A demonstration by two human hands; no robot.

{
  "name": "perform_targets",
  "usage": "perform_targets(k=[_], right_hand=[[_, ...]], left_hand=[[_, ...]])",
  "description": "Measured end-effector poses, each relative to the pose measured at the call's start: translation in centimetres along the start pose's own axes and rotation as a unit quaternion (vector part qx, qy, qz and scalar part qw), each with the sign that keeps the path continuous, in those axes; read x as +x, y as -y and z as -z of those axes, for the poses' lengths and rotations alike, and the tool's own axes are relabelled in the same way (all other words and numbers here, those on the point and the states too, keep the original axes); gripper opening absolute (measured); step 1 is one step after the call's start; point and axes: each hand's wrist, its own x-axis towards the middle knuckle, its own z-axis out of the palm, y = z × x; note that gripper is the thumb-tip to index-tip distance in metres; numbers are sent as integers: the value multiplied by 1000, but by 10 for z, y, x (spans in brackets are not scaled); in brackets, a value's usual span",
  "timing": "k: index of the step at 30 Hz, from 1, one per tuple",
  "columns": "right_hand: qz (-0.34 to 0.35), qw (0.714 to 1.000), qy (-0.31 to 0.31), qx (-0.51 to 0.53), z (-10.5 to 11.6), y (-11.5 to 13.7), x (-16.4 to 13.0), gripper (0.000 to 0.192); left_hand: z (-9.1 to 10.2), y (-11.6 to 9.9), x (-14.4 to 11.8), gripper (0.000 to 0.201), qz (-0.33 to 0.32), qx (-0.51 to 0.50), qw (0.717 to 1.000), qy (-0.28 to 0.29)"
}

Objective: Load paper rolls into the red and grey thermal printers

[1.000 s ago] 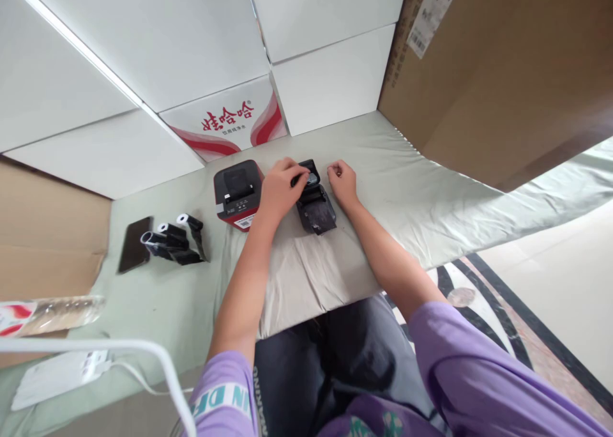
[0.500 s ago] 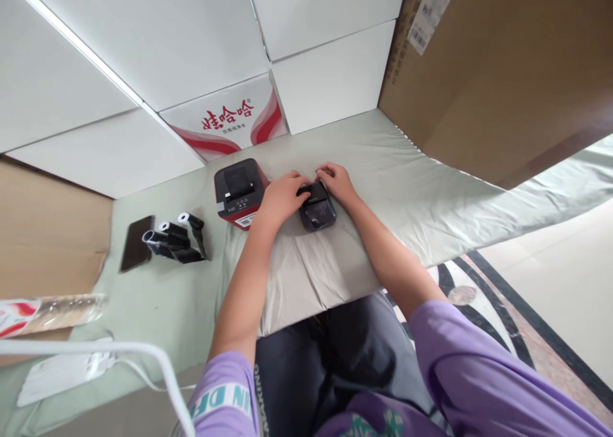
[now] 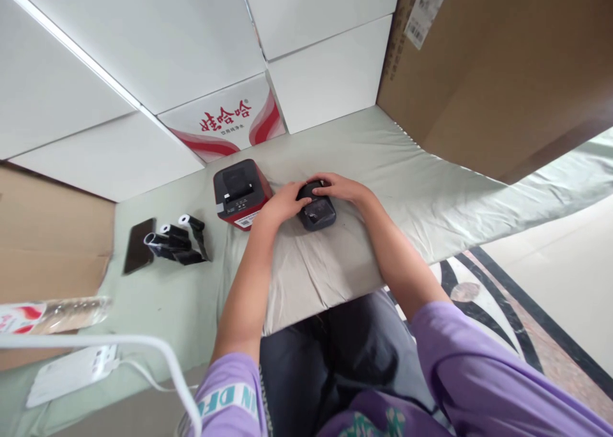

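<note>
Small printer (image 3: 317,212) seemingly matt plastic; tablecloth (image 3: 431,188) creased.

Two small printers on the cloth: one black rounded plastic printer (image 3: 317,211) at centre, one dark grey and red boxy printer (image 3: 239,193) just left. Three black ribbon rolls with white cores (image 3: 175,245) farther left. One dark flat phone (image 3: 138,253) beyond those.

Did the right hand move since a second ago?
Yes. The right hand slid left, away from the brown box, onto the small black printer, where it now meets the left hand.
</note>
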Motion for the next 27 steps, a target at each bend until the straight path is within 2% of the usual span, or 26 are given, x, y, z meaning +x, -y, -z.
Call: perform_targets(k=[7,10,14,17,20,21,23,25,27], right_hand=[[-12,999,-30,-6,-9,5,-5,43],[-46,995,-76,-54,-13,9,-9,46],[-83,973,-168,-133,-16,19,-24,39],[-90,977,-152,-119,-24,31,-49,46],[-35,990,-106,-84,-47,42,-74,56],[-28,989,-112,-88,-59,43,-79,59],[-48,976,-172,-120,-83,43,-84,72],[-85,949,-256,-166,-107,38,-82,93],[-102,921,-317,-202,-124,34,-75,105]], left_hand=[[-2,0,0,47,-7,-1,1000,-4],[2,-8,-6,46,13,24,1000,-16],[13,-19,-18,35,45,58,995,-62],[31,-21,-31,18,68,73,992,-79],[53,-15,-46,15,82,67,988,-114],[61,-10,-51,15,86,52,986,-135],[74,1,-61,16,97,7,978,-184],[85,15,-68,16,110,-41,967,-227],[92,32,-75,17,126,-72,954,-261]])
